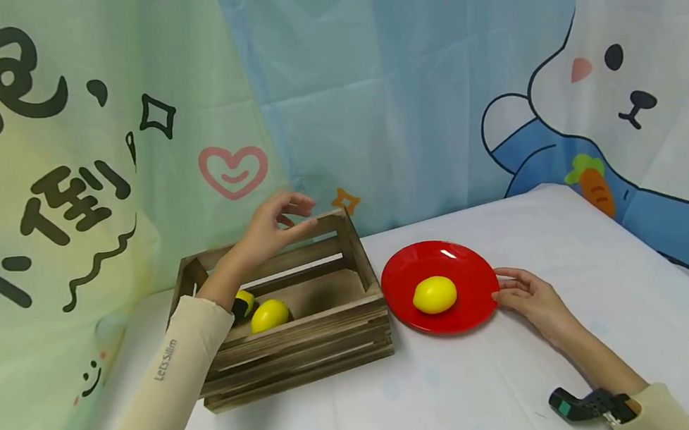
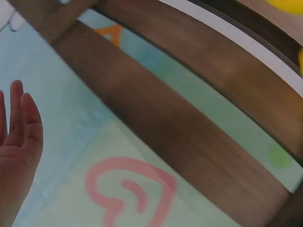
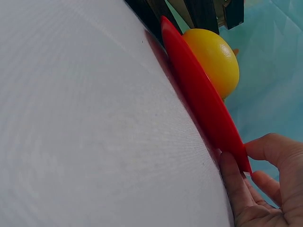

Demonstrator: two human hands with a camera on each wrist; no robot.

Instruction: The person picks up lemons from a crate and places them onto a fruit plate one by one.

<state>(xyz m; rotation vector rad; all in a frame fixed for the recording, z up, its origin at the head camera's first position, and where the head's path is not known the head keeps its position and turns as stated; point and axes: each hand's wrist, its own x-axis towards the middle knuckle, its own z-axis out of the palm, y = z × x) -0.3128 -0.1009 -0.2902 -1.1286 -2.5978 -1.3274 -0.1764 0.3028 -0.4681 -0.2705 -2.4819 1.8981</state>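
My left hand (image 1: 272, 223) hovers over the wooden crate (image 1: 296, 348) with its fingers loosely bent and nothing in them. In the left wrist view, that hand (image 2: 20, 137) appears at the left edge, apart from the crate slats (image 2: 156, 113). Two yellow lemons lie inside: one lemon (image 1: 269, 315) shows plainly, while another yellow fruit (image 1: 247, 298) is partly hidden behind a dark shape by my left wrist. Right of the crate, a red plate (image 1: 403, 279) bears a lemon (image 1: 435, 295). My right hand (image 1: 536, 303) pinches the plate's right rim, thumb above and fingers beneath, as the right wrist view shows.
A white cloth (image 1: 442, 395) covers the table. Behind stands a printed curtain (image 1: 334, 67) with hearts, lettering and a cartoon bear. A black device (image 1: 592, 405) is strapped to my right wrist. The plate lies close beside the crate's right end.
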